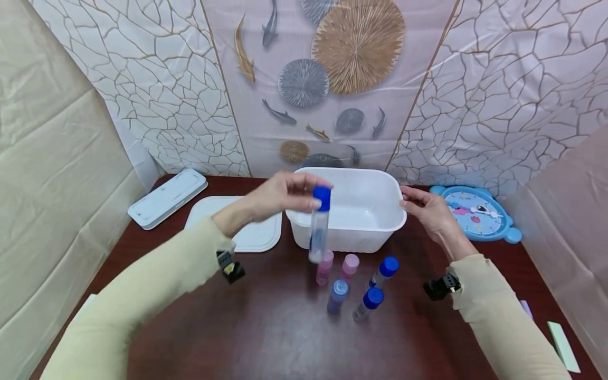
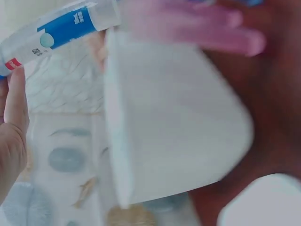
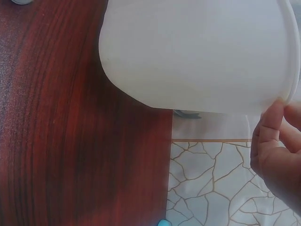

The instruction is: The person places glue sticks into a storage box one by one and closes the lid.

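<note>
My left hand (image 1: pixel 291 196) pinches a glue stick (image 1: pixel 319 232) by its blue cap, held upright in front of the white bin (image 1: pixel 342 238). In the left wrist view the glue stick (image 2: pixel 70 30) shows a blue and white label. At the bin's right end, my right hand (image 1: pixel 429 214) grips the rim between thumb and fingers; the right wrist view shows the same hand (image 3: pixel 277 146) on the rim. On the table before the bin stand two pink tubes (image 1: pixel 349 265), a light-blue-capped tube (image 1: pixel 336 298) and two dark-blue-capped glue sticks (image 1: pixel 372 300).
Left of the bin lies a white lid (image 1: pixel 258 232), with a white case (image 1: pixel 167 199) behind it. A blue animal-shaped clock (image 1: pixel 477 214) lies to the right. Near the right table edge is a pale green strip (image 1: pixel 563 345). A patterned backdrop (image 1: pixel 304 126) rises behind the table.
</note>
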`<control>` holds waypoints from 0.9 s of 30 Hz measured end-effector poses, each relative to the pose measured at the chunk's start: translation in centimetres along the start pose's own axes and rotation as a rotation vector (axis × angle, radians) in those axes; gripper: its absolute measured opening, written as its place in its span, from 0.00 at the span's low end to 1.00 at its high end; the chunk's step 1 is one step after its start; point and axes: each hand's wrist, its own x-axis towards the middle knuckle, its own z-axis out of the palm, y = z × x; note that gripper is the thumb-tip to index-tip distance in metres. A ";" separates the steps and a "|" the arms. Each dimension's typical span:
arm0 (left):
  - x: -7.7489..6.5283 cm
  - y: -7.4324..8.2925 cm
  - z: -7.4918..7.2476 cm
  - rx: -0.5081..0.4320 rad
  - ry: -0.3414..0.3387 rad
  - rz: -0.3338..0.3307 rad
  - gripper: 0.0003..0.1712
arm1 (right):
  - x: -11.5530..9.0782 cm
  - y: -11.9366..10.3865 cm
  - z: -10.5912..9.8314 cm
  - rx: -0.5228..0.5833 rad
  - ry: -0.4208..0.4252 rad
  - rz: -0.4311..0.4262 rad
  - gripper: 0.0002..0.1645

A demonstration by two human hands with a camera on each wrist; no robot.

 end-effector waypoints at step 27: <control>15.5 -3.2 4.0 0.398 0.181 -0.257 0.17 | -0.3 -0.3 0.0 -0.045 0.007 -0.011 0.30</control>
